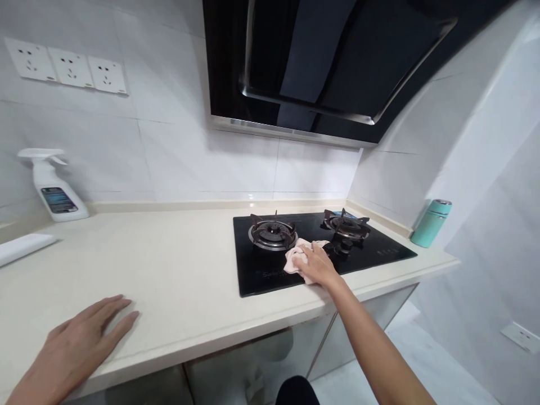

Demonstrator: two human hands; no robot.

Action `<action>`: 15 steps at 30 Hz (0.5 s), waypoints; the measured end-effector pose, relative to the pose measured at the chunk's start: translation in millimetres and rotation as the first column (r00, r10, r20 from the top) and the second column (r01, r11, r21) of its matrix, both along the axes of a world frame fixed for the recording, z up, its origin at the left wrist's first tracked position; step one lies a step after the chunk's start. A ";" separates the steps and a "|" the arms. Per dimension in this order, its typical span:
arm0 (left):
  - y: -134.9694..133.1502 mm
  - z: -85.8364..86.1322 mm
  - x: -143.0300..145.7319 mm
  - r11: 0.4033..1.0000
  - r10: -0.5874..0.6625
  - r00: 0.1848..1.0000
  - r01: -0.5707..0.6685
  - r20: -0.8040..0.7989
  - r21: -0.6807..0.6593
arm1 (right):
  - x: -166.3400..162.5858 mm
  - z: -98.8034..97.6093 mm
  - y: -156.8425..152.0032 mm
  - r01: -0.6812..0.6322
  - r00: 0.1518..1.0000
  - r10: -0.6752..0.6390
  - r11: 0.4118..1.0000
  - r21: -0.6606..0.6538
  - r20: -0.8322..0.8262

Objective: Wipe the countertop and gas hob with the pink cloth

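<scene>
My right hand presses a crumpled pale pink cloth onto the black glass gas stove. The cloth lies just in front of the left burner, beside the control knobs. Part of it is hidden under my fingers. To the left, my left hand rests on the pale countertop with its fingers stretched out and nothing in them. The right burner sits farther back on the stove.
A white spray bottle stands at the back left, near a white object. At the counter's right end is a turquoise flask. A black range hood overhangs the stove. Wall sockets are at upper left.
</scene>
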State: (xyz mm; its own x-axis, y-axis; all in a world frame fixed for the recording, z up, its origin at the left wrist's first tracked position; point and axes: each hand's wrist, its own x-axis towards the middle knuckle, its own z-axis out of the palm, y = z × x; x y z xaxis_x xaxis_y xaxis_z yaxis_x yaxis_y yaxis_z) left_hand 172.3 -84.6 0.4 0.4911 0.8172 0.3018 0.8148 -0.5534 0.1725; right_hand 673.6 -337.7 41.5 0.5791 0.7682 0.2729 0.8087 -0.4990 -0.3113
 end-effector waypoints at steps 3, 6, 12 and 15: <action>1.1 0.9 0.8 1.000 0.007 1.000 -0.007 -0.004 0.009 | 11.1 8.2 15.6 -0.014 1.000 0.013 1.000 -0.010 -0.006; 4.5 -1.6 0.8 1.000 0.008 1.000 -0.007 -0.020 0.005 | 13.6 9.1 22.5 -0.021 1.000 0.021 1.000 -0.005 0.022; 23.9 -20.8 -6.7 1.000 -0.027 0.999 0.027 0.031 0.005 | -8.4 0.7 4.9 -0.073 0.993 0.070 0.997 0.033 0.091; 27.5 -24.2 -9.8 1.000 -0.027 0.999 0.027 0.041 -0.002 | -5.3 -1.6 -19.0 -0.081 0.993 0.075 0.995 0.063 0.088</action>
State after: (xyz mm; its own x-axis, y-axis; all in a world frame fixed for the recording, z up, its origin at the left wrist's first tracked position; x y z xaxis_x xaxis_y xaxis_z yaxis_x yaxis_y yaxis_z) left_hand 162.5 -57.1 -23.8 0.5006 0.8043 0.3201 0.7916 -0.5749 0.2068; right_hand 668.3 -356.8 39.9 0.4904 0.7889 0.3704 0.8695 -0.4138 -0.2698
